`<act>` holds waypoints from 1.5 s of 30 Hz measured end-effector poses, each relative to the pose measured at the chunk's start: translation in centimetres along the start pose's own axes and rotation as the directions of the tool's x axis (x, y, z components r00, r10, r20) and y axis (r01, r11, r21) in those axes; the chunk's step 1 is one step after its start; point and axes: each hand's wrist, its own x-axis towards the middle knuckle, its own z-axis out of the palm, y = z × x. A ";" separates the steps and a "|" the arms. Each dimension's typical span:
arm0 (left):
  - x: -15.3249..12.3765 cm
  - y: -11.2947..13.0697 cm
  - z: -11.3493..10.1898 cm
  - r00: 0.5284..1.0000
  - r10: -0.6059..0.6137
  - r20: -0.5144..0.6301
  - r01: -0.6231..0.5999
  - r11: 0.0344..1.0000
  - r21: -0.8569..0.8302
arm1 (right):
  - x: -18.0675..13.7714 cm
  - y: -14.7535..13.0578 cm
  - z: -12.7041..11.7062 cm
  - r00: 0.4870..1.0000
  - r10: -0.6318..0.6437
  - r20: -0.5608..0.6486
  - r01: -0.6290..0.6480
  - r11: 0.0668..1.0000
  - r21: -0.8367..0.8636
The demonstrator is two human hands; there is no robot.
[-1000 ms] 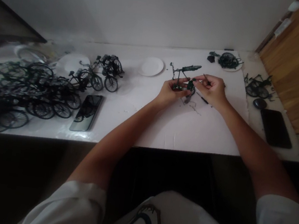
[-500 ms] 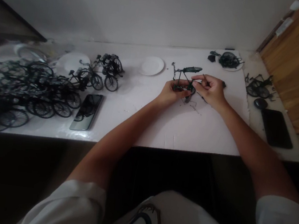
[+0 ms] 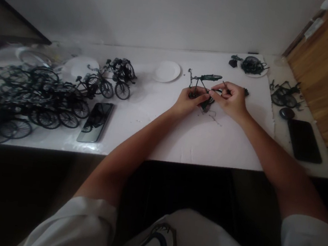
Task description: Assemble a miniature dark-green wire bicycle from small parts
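A dark green miniature bicycle is tilted on its side above the white board. My left hand is closed around its lower part, with thumb and fingers gripping it. My right hand is pinched against the same part, its thumb and fingertips close to my left thumb. A thin stick-like end shows between the right fingers, but what they pinch is too small to make out. Both hands cover much of the bicycle's lower wheel and frame. Just below lie thin wire-like pieces on the board.
Many finished-looking miniature bicycles crowd the left side, beside a phone. A white plate lies behind my hands. Dark parts fill another plate at the back right. More bicycle parts and a black tablet-like slab lie far right.
My right thumb and fingertips have shifted slightly left, nearer to my left thumb. The bicycle stays in nearly the same place and tilt.
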 end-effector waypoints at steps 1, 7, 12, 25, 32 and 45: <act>0.1 -0.1 0.0 1.000 0.002 -0.011 -0.002 1.000 0.007 | -0.1 0.0 0.0 1.000 -0.012 -0.001 0.012 1.000 0.001; 0.2 -0.4 -0.1 0.995 0.005 -0.103 -0.003 1.000 0.019 | -0.3 -0.1 -0.1 0.999 -0.022 0.048 0.023 0.999 -0.028; 0.6 -0.4 -0.3 0.978 0.014 -0.209 -0.008 1.000 0.028 | -0.5 -0.1 -0.2 0.996 -0.024 0.087 0.026 0.999 -0.026; 1.6 -1.3 -1.5 0.941 0.009 -0.339 0.009 0.999 0.050 | -1.6 -0.4 1.1 0.856 -0.059 0.513 0.101 0.993 -0.054; 1.6 -1.5 -1.7 0.943 0.026 -0.333 -0.001 0.997 0.077 | -1.6 -1.0 1.5 0.842 -0.063 0.535 0.184 0.967 -0.176; 1.3 -0.7 -1.3 0.939 0.010 -0.345 0.022 0.996 0.088 | -1.2 0.1 2.0 0.910 -0.137 0.391 0.199 0.972 -0.124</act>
